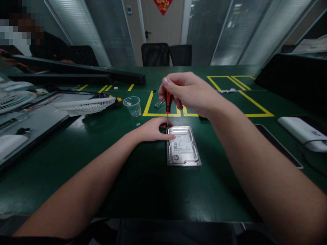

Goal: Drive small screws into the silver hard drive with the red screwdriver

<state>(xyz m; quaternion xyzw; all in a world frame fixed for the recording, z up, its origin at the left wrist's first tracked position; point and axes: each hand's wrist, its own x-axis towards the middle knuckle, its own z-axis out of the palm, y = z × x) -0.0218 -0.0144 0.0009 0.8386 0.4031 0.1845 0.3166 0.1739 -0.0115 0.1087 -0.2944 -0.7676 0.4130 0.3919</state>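
Note:
A silver hard drive (182, 146) lies flat on the green table, its printed label facing up. My left hand (155, 129) grips its far left corner, the thumb resting on the top cover. Above that corner, my right hand (186, 92) is closed around the red and black handle of a screwdriver (168, 102). The screwdriver stands nearly upright, and its thin shaft reaches down to the drive's far left corner. Whether the tip sits in a screw is too small to tell. Several tiny pale pieces, perhaps screws (138, 124), lie left of my left hand.
A clear plastic cup (133, 106) and a small clear object (160, 103) stand beyond my left hand. White fan grilles (87, 105) and long black bars (84, 76) occupy the left. A white device with a cable (305, 132) and a dark tablet-like panel (278, 144) lie right. A person sits far left.

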